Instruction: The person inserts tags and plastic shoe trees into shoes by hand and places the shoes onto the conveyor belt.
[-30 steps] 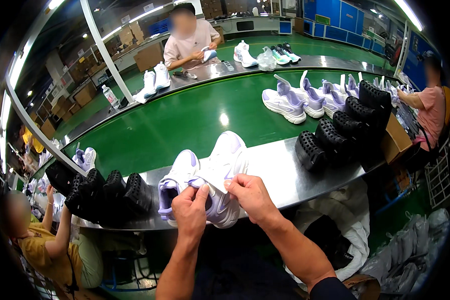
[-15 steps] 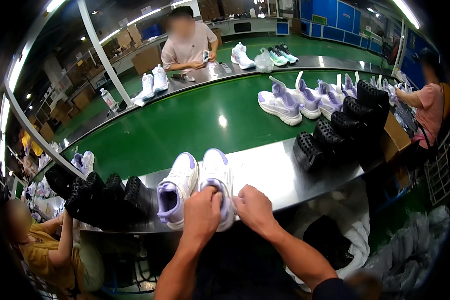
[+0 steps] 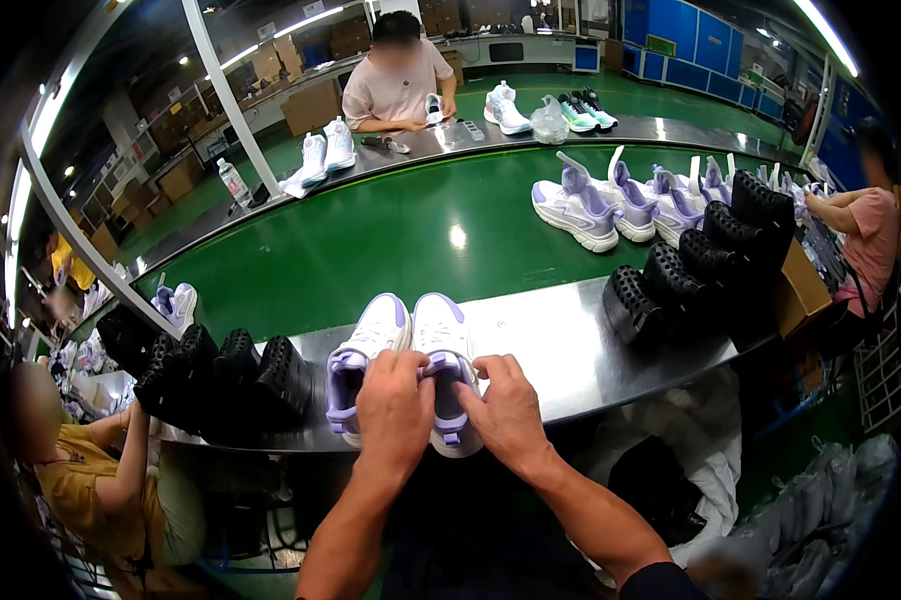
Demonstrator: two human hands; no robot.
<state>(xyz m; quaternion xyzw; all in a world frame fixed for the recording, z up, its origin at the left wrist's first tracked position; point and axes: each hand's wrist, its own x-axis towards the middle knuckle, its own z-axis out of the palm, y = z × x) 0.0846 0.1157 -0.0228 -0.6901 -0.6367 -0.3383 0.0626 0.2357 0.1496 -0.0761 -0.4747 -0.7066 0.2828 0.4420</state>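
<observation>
Two white sneakers with lavender toes and collars stand side by side on the metal ledge in front of me, toes pointing away. My left hand (image 3: 395, 408) is closed at the inner collar edge of the right-hand sneaker (image 3: 439, 318), its thumb and fingers pinched together there. On the other side of that opening my right hand (image 3: 507, 410) grips the collar, thumb inside the shoe and fingers outside. The left-hand sneaker (image 3: 379, 325) sits just beside my left hand, partly covered by it.
Black blocky pieces with dotted tops stand to the left (image 3: 283, 385) and right (image 3: 633, 308) on the metal ledge (image 3: 561, 345). More lavender sneakers (image 3: 574, 208) line the green belt (image 3: 371, 240). Co-workers sit left, right and across (image 3: 396, 85).
My right hand has moved from the sneaker's outer side onto its collar, thumb now inside the opening. My left hand has shifted slightly up. The whole view has turned a little.
</observation>
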